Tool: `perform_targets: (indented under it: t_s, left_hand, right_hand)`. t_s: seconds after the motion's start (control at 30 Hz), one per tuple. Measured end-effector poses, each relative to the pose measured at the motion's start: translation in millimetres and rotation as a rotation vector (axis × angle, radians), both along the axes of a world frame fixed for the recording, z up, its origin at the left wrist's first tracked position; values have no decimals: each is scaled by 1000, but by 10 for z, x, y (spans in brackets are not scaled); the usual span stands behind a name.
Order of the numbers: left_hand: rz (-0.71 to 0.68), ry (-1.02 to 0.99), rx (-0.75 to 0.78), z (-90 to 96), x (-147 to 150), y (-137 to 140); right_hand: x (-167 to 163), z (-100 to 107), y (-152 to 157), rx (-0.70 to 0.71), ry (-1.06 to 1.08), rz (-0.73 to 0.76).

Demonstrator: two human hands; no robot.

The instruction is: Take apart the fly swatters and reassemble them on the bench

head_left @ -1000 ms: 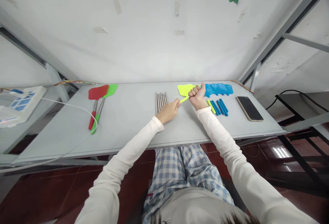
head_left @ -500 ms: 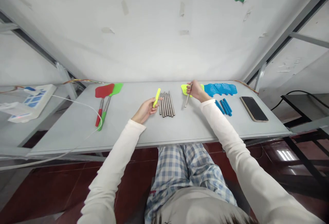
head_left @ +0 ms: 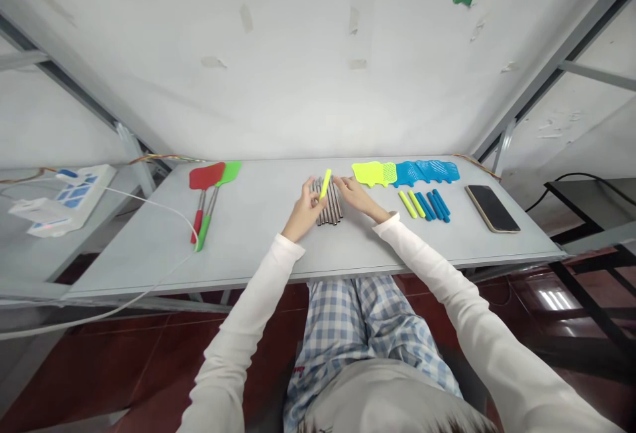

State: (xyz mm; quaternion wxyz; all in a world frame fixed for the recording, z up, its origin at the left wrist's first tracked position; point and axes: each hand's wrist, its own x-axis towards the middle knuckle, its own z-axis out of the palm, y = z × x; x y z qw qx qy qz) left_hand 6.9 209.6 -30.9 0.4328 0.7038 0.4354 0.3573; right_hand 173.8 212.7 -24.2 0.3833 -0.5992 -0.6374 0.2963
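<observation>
My left hand [head_left: 301, 211] pinches a yellow plastic handle [head_left: 325, 183], tilted upright above a row of metal rods [head_left: 328, 214]. Several of these silvery rods lie side by side on the table, partly covered by my hands. My right hand [head_left: 354, 194] is at the far right side of the row, its fingers stretched out against the rods. Right of it lie yellow fly swatter heads [head_left: 368, 173] and blue fly swatter heads [head_left: 427, 172]. In front of them are two yellow handles [head_left: 412, 204] and several blue handles [head_left: 437, 206].
A red fly swatter [head_left: 206, 176] and a green fly swatter [head_left: 203, 228] lie at left, a white cable [head_left: 169, 208] crossing their handles. A phone [head_left: 491, 209] is at right. A white-and-blue device [head_left: 74, 198] stands far left. The wall [head_left: 318, 89] rises behind the table.
My right hand has moved left from the yellow heads to the row, and the rod it held is no longer seen apart. My left hand has shifted right with the yellow handle.
</observation>
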Motion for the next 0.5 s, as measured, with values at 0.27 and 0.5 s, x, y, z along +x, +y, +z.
perform_targets:
  t_s: [0.27, 0.5]
  left_hand:
    - [8, 8, 164, 40, 416, -873]
    - [-1591, 39, -385, -490, 1113, -1906]
  right_hand:
    - [653, -88, -550, -35, 327, -38]
    - [1212, -299, -649, 81, -690, -345]
